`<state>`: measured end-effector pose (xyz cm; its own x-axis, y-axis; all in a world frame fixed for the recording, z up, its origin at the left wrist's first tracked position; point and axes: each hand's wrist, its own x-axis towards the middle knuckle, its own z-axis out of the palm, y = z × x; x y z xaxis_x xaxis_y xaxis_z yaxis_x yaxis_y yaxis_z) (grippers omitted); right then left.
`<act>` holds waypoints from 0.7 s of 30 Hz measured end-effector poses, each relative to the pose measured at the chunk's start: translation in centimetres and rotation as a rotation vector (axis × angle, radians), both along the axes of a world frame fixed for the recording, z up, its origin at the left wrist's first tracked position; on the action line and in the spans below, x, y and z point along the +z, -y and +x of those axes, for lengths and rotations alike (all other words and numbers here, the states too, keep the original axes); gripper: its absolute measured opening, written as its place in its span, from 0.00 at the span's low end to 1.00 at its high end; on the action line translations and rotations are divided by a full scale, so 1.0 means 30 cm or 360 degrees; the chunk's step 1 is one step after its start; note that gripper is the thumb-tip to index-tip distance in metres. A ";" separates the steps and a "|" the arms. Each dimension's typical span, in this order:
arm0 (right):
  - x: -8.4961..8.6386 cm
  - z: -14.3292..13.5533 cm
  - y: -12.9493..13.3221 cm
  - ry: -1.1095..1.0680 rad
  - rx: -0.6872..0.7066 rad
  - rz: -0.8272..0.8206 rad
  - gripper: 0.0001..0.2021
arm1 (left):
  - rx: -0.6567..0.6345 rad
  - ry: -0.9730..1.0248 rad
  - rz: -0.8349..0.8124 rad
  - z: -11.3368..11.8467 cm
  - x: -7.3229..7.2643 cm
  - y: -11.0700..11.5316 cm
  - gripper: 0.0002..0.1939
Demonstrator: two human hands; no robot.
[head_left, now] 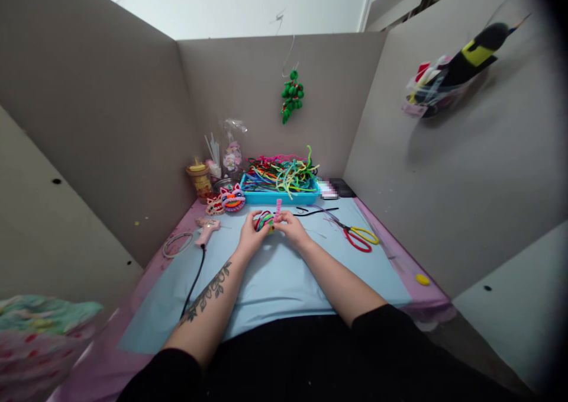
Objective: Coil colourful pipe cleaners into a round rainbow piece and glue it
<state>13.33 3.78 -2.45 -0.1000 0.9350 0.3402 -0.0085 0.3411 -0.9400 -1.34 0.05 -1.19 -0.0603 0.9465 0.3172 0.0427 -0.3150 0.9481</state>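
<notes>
Just above the blue table cover, my left hand (254, 233) is closed round a small multicoloured pipe-cleaner figure (265, 220) with green, red and yellow strands. From the right, my right hand (289, 227) pinches a pink pipe cleaner (278, 205) whose end sticks up beside the figure. Whether the pink piece is fixed to the figure cannot be made out, since my fingers cover the join. To the left lies a pink glue gun (207, 231) with a black cord. Scissors (357, 236) with red and yellow handles rest to the right.
A blue tray (279, 198) heaped with coloured pipe cleaners stands at the back. Finished lion-like heads (232, 199) and a brown cup (200, 180) are left of it. Grey partitions (248, 88) close in three sides. A yellow disc (422, 279) lies at the right edge.
</notes>
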 end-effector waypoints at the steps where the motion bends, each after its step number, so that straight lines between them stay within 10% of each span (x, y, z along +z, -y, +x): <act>1: 0.001 0.002 -0.001 -0.0008 0.0018 -0.0003 0.08 | -0.0008 0.0029 -0.0022 0.000 0.001 -0.001 0.30; 14: 0.036 0.034 0.007 -0.0002 0.0354 -0.0070 0.13 | -0.0157 0.0421 -0.0331 -0.014 0.013 -0.005 0.34; 21: 0.033 0.040 0.001 -0.0063 0.0170 -0.0024 0.11 | -0.0327 0.0619 -0.0524 -0.025 0.005 -0.013 0.33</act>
